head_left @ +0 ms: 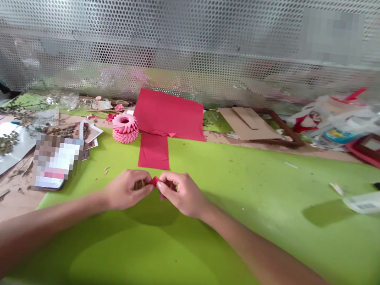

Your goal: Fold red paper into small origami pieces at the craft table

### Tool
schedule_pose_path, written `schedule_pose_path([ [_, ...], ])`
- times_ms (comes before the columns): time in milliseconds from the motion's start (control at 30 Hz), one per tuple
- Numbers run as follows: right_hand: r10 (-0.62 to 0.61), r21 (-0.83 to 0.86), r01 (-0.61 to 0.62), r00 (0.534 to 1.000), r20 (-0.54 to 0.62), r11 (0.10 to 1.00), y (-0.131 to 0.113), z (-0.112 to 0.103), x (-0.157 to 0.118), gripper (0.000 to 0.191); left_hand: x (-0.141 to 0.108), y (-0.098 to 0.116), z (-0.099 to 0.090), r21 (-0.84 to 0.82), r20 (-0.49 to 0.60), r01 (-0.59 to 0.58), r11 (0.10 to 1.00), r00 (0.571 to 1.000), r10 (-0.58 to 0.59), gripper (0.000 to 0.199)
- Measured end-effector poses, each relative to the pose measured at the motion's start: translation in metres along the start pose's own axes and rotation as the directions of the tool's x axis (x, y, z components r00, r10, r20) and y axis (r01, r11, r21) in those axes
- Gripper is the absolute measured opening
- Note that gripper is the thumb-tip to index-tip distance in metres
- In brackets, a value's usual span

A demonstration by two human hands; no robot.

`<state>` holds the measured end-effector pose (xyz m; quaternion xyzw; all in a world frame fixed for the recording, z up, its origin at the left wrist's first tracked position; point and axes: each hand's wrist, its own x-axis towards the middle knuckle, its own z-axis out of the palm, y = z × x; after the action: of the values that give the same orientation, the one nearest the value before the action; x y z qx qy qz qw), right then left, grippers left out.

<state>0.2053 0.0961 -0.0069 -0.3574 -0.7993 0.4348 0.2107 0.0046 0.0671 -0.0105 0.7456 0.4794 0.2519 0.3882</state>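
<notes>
Between my two hands, above the green table surface, is a small folded piece of red paper (154,181). My left hand (129,188) pinches its left side with thumb and fingertips. From the other side my right hand (184,192) pinches it the same way. Just beyond my hands lies a smaller red paper sheet (154,152), with a large red sheet (170,114) behind it. A pink ring-shaped stack of folded paper pieces (125,129) stands to the left of these sheets.
A phone (56,165) lies at the left, near loose photos (90,134) and dried plant bits. Picture frames (282,126) and brown board (249,124) are at the back right, by plastic bags (334,121). A white bottle (375,200) lies at the right. Perforated metal (189,36) closes the back.
</notes>
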Motion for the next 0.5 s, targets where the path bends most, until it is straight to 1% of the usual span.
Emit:
schedule_pose_path([
  [67, -0.018, -0.043, 0.017, 0.999, -0.033, 0.999, 0.0, 0.001, -0.001, 0.029, 0.0, 0.0, 0.002, 0.028, -0.038, -0.012, 1.0, 0.999, 0.013, 0.025],
  [133, -0.053, -0.077, 0.049, 0.997, -0.049, 0.996, -0.001, 0.001, -0.002, 0.032, 0.001, -0.001, 0.003, 0.007, -0.064, 0.004, 1.0, 0.998, -0.004, 0.026],
  [233, -0.094, -0.033, 0.093, 0.995, -0.024, 0.995, -0.002, 0.001, -0.005, 0.041, 0.002, -0.005, 0.003, -0.063, -0.053, 0.051, 0.997, 0.997, -0.054, 0.027],
  [300, -0.079, 0.014, 0.079, 0.997, -0.01, 0.997, -0.001, 0.001, -0.005, 0.041, 0.002, -0.008, 0.002, -0.121, -0.022, 0.065, 0.991, 0.997, -0.068, 0.028],
  [367, -0.04, 0.01, 0.04, 0.999, -0.017, 0.999, -0.001, 0.002, -0.004, 0.037, 0.002, -0.01, 0.003, -0.163, -0.002, 0.043, 0.986, 0.999, -0.044, 0.032],
  [433, -0.01, 0.002, 0.01, 1.0, -0.006, 1.0, 0.0, 0.003, -0.003, 0.035, 0.002, -0.011, 0.004, -0.17, 0.002, 0.005, 0.986, 1.0, -0.005, 0.035],
  [500, 0.006, 0.065, -0.009, 0.999, 0.046, 0.998, 0.0, 0.003, -0.003, 0.036, 0.001, -0.011, 0.004, -0.154, 0.001, -0.014, 0.988, 1.0, 0.015, 0.038],
])
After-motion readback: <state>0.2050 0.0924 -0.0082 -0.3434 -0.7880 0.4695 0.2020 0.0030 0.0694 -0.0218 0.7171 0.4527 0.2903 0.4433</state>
